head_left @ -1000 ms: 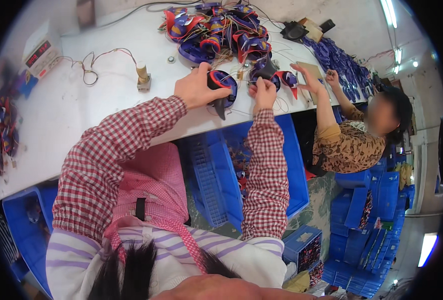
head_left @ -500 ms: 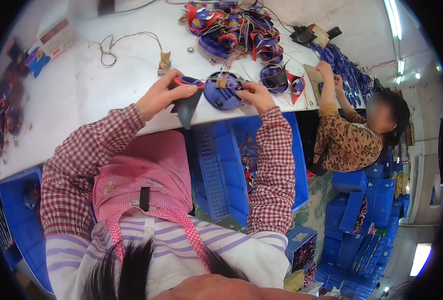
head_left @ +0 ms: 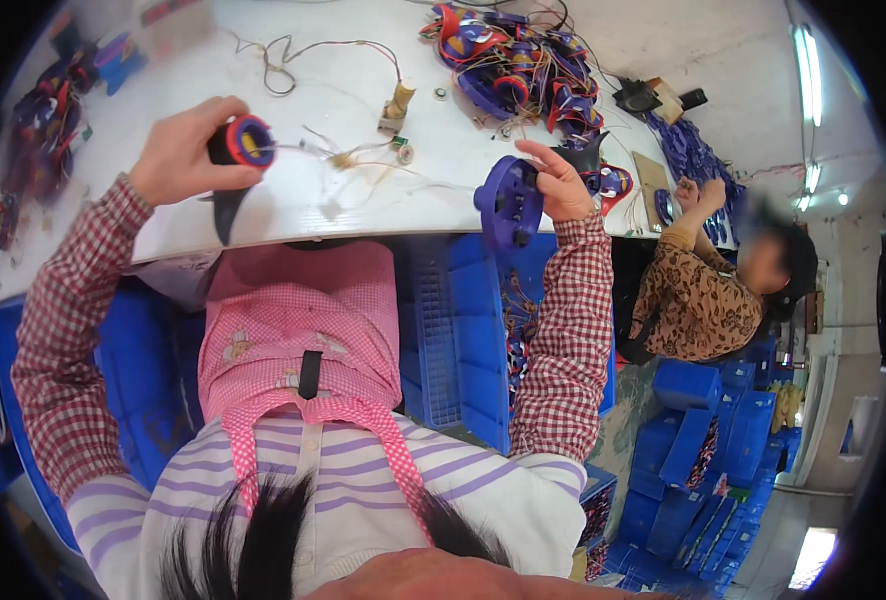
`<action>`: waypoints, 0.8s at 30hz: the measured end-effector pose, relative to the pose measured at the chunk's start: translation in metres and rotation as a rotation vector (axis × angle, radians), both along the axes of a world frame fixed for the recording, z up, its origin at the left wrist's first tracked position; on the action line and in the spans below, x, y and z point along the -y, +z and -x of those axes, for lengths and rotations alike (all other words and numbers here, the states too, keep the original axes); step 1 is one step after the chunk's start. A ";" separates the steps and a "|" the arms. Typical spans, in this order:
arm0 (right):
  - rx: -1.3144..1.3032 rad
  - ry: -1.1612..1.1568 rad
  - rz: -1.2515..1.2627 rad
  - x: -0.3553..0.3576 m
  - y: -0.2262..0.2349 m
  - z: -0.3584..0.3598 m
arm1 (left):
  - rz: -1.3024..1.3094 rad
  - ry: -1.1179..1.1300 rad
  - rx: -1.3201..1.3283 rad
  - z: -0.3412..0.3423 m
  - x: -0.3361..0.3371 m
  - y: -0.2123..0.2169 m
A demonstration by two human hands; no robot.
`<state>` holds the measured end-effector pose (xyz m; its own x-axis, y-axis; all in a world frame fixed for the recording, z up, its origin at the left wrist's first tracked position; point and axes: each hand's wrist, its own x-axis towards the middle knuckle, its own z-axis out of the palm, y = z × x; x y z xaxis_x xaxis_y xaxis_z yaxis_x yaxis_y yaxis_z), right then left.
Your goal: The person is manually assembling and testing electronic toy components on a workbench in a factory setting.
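The hands have moved apart since half a second ago: the left hand (head_left: 178,152) now grips a black, red-ringed coil (head_left: 241,142) far left, while the right hand (head_left: 560,182) pinches the blue round plastic frame (head_left: 508,200) at the white table's (head_left: 343,200) near edge.

Setting: small assembly workshop. A long white worktable (head_left: 83,215) is strewn with thin wires (head_left: 308,55); tangled blue-and-red plastic parts (head_left: 513,60) are heaped at its far edge. Blue plastic crates (head_left: 703,440) are stacked on the floor. A second seated worker (head_left: 698,300) is seen nearby.
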<state>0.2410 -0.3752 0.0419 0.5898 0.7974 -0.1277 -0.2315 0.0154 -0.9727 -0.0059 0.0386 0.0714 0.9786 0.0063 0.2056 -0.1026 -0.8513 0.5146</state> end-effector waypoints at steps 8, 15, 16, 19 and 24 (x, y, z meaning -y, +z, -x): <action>-0.148 0.050 -0.110 -0.037 -0.022 0.029 | -0.396 0.112 0.009 0.107 -0.084 0.049; -0.356 -0.053 -0.187 -0.141 -0.025 0.142 | -0.899 0.119 -0.110 0.153 -0.131 0.070; -0.377 -0.194 -0.100 -0.149 -0.029 0.150 | -0.924 0.110 -0.212 0.136 -0.136 0.057; -0.370 -0.237 -0.039 -0.153 -0.035 0.156 | -0.948 -0.013 -0.082 0.096 -0.144 0.018; -0.319 -0.367 0.068 -0.168 -0.032 0.167 | -1.020 -0.113 -0.164 0.060 -0.161 0.013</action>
<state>0.0736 -0.2073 0.0102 0.7534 0.5278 -0.3922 -0.5091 0.0906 -0.8559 -0.0660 0.1995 0.0848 0.9792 -0.1893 -0.0734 -0.2023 -0.8799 -0.4300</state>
